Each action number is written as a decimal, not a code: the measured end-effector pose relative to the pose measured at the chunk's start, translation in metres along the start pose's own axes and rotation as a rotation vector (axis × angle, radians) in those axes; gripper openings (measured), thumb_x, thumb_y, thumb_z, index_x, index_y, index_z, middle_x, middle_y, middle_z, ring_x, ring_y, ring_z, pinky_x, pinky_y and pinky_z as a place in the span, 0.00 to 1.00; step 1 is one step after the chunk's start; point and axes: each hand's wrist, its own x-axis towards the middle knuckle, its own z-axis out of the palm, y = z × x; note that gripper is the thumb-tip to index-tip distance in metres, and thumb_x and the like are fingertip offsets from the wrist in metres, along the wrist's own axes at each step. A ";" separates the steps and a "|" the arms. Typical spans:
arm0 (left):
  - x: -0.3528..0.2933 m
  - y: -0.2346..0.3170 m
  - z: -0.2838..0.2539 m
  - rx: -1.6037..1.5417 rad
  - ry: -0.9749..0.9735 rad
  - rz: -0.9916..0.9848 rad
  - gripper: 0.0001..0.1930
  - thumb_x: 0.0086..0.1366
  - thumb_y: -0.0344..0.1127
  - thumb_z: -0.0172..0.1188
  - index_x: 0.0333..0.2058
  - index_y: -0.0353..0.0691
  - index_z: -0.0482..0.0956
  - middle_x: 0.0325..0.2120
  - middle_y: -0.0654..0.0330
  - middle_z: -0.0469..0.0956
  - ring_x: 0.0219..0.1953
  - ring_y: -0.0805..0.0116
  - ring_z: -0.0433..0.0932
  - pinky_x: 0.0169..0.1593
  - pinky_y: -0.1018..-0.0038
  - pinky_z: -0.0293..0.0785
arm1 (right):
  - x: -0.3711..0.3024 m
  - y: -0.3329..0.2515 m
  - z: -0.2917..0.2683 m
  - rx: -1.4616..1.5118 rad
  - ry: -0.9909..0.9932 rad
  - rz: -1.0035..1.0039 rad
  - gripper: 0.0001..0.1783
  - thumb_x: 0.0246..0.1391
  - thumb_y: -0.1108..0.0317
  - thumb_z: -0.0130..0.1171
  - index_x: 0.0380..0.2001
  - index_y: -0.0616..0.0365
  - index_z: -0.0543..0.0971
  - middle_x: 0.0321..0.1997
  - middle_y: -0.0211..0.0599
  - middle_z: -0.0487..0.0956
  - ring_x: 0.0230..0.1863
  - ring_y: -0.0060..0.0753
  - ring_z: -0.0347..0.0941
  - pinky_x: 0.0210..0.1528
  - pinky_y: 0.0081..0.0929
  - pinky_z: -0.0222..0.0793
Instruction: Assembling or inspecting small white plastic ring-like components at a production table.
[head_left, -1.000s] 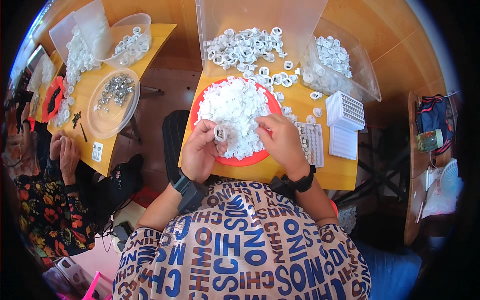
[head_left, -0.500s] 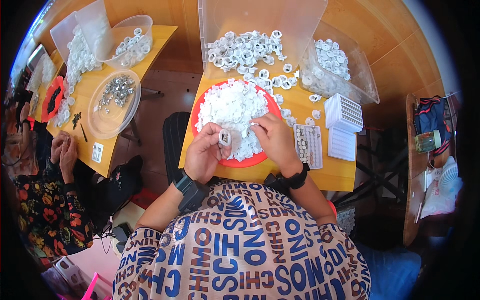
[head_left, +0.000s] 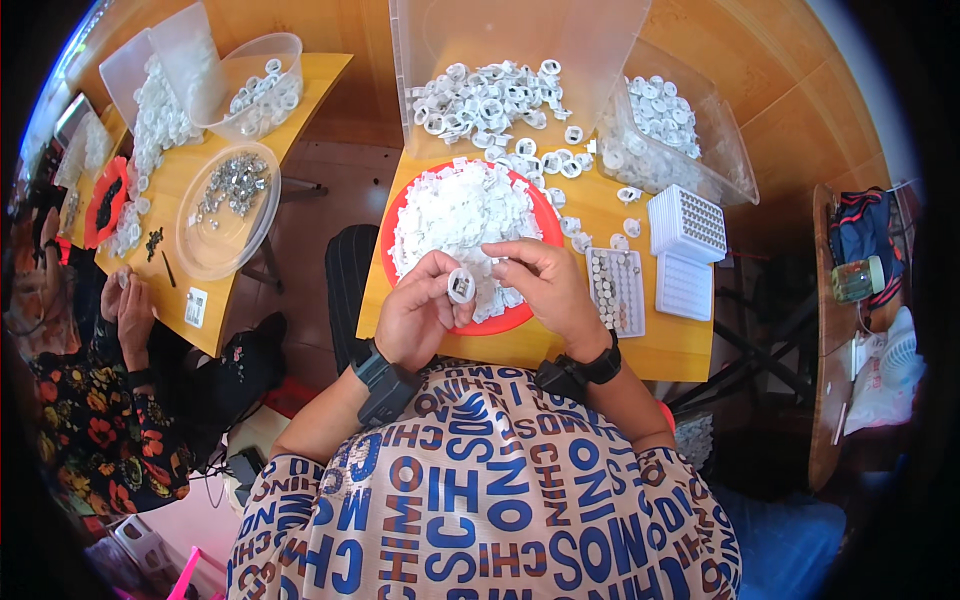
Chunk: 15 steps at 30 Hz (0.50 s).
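Between the thumb and fingers of my left hand (head_left: 412, 308) is a small round white plastic housing (head_left: 461, 288) with a dark part in its middle. My right hand (head_left: 548, 292) is just to its right, thumb and fingers bent together in a pinch; what they hold, if anything, is too small to make out. Both hands are over the near part of a red round tray (head_left: 552, 222), which is heaped with small white plastic pieces (head_left: 465, 210).
More white housings (head_left: 490, 100) spill from a clear bin (head_left: 575, 35) at the back. Right of the tray are a compartment tray of small round parts (head_left: 617, 290), stacked white trays (head_left: 688, 225) and another clear bin (head_left: 735, 180). A co-worker's hands (head_left: 130, 310) are at the left table.
My right hand has shifted left and slightly down, closer to the housing. The housing has moved slightly right and turned, showing more of its dark middle.
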 end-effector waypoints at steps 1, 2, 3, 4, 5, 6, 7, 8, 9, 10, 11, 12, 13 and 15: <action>0.000 0.000 -0.001 0.009 -0.020 0.005 0.08 0.66 0.36 0.50 0.39 0.38 0.68 0.28 0.56 0.75 0.28 0.68 0.73 0.35 0.76 0.70 | 0.000 0.001 0.000 -0.035 0.015 -0.068 0.13 0.55 0.76 0.55 0.43 0.63 0.81 0.30 0.33 0.79 0.29 0.19 0.71 0.33 0.18 0.67; 0.000 0.000 -0.001 0.018 -0.038 0.011 0.08 0.66 0.36 0.50 0.39 0.38 0.68 0.28 0.56 0.75 0.28 0.68 0.73 0.35 0.76 0.69 | -0.001 0.001 0.000 -0.034 0.016 -0.067 0.13 0.55 0.76 0.55 0.43 0.63 0.81 0.30 0.33 0.79 0.29 0.19 0.71 0.33 0.18 0.67; 0.000 -0.001 -0.002 0.018 -0.038 0.010 0.08 0.66 0.36 0.50 0.39 0.38 0.68 0.28 0.56 0.75 0.28 0.68 0.73 0.35 0.76 0.69 | -0.002 0.000 0.001 -0.100 0.001 -0.067 0.13 0.54 0.77 0.54 0.43 0.63 0.81 0.29 0.34 0.79 0.30 0.19 0.71 0.32 0.18 0.67; 0.000 -0.002 -0.002 0.011 -0.041 0.013 0.08 0.66 0.36 0.50 0.39 0.38 0.68 0.28 0.56 0.75 0.28 0.68 0.73 0.34 0.76 0.69 | -0.003 -0.001 0.001 -0.166 -0.013 -0.066 0.14 0.53 0.78 0.54 0.42 0.63 0.82 0.29 0.34 0.79 0.30 0.20 0.72 0.32 0.18 0.67; 0.000 -0.002 -0.002 0.004 -0.044 0.016 0.08 0.67 0.36 0.49 0.39 0.38 0.68 0.28 0.56 0.75 0.28 0.68 0.73 0.34 0.76 0.69 | -0.004 -0.001 0.001 -0.165 -0.013 -0.066 0.14 0.53 0.78 0.54 0.42 0.63 0.82 0.29 0.34 0.79 0.30 0.20 0.72 0.32 0.18 0.67; 0.001 -0.003 -0.003 0.004 -0.044 0.015 0.08 0.67 0.36 0.49 0.39 0.38 0.68 0.28 0.56 0.75 0.28 0.68 0.73 0.34 0.76 0.69 | -0.005 -0.002 0.001 -0.169 -0.041 -0.085 0.16 0.52 0.81 0.53 0.44 0.64 0.80 0.31 0.33 0.78 0.33 0.19 0.73 0.35 0.17 0.69; 0.001 -0.003 -0.003 -0.003 -0.041 0.014 0.08 0.67 0.36 0.49 0.39 0.38 0.68 0.28 0.56 0.75 0.28 0.68 0.73 0.34 0.76 0.69 | -0.005 -0.002 0.001 -0.173 -0.070 -0.104 0.18 0.51 0.84 0.52 0.46 0.66 0.79 0.33 0.31 0.76 0.36 0.18 0.73 0.38 0.16 0.71; 0.001 -0.003 -0.004 -0.010 -0.039 0.012 0.08 0.67 0.36 0.49 0.39 0.38 0.68 0.28 0.56 0.75 0.28 0.68 0.73 0.35 0.76 0.69 | -0.006 -0.004 0.002 -0.173 -0.068 -0.103 0.18 0.51 0.84 0.52 0.46 0.66 0.79 0.33 0.31 0.76 0.36 0.18 0.73 0.38 0.16 0.71; 0.001 -0.003 -0.004 -0.010 -0.039 0.010 0.08 0.67 0.36 0.49 0.39 0.38 0.68 0.28 0.56 0.75 0.28 0.68 0.73 0.35 0.76 0.69 | -0.007 -0.005 0.004 -0.106 -0.064 -0.127 0.19 0.51 0.84 0.52 0.48 0.66 0.78 0.36 0.33 0.76 0.40 0.20 0.74 0.42 0.18 0.72; 0.000 -0.003 -0.005 0.008 -0.035 0.010 0.08 0.67 0.36 0.49 0.39 0.38 0.68 0.29 0.56 0.75 0.28 0.67 0.73 0.34 0.76 0.69 | -0.007 -0.007 0.005 -0.039 -0.059 -0.152 0.20 0.51 0.85 0.52 0.49 0.66 0.77 0.39 0.34 0.76 0.43 0.22 0.74 0.46 0.19 0.73; 0.000 -0.003 -0.006 0.026 -0.030 0.011 0.08 0.67 0.36 0.49 0.39 0.38 0.68 0.29 0.56 0.75 0.28 0.67 0.73 0.34 0.76 0.69 | -0.007 -0.008 0.004 -0.039 -0.059 -0.151 0.20 0.51 0.85 0.52 0.49 0.66 0.77 0.39 0.34 0.76 0.43 0.22 0.74 0.46 0.19 0.73; 0.000 -0.003 -0.007 0.026 -0.029 0.011 0.08 0.67 0.36 0.49 0.39 0.38 0.68 0.29 0.56 0.75 0.28 0.67 0.73 0.34 0.76 0.69 | -0.008 -0.010 0.004 -0.011 -0.083 -0.120 0.20 0.52 0.84 0.52 0.50 0.67 0.76 0.41 0.35 0.75 0.45 0.23 0.74 0.49 0.21 0.72; 0.000 -0.003 -0.007 0.029 -0.032 0.010 0.08 0.67 0.36 0.50 0.39 0.39 0.68 0.29 0.56 0.75 0.28 0.67 0.73 0.34 0.76 0.69 | -0.008 -0.010 0.003 0.018 -0.107 -0.089 0.21 0.52 0.84 0.52 0.51 0.67 0.75 0.42 0.35 0.74 0.47 0.25 0.74 0.53 0.22 0.72; 0.000 -0.003 -0.006 0.032 -0.035 0.008 0.08 0.67 0.36 0.50 0.39 0.39 0.68 0.30 0.56 0.75 0.29 0.67 0.74 0.34 0.76 0.69 | -0.009 -0.011 0.004 0.043 -0.105 -0.082 0.20 0.53 0.84 0.52 0.51 0.67 0.75 0.41 0.35 0.74 0.47 0.23 0.73 0.51 0.21 0.72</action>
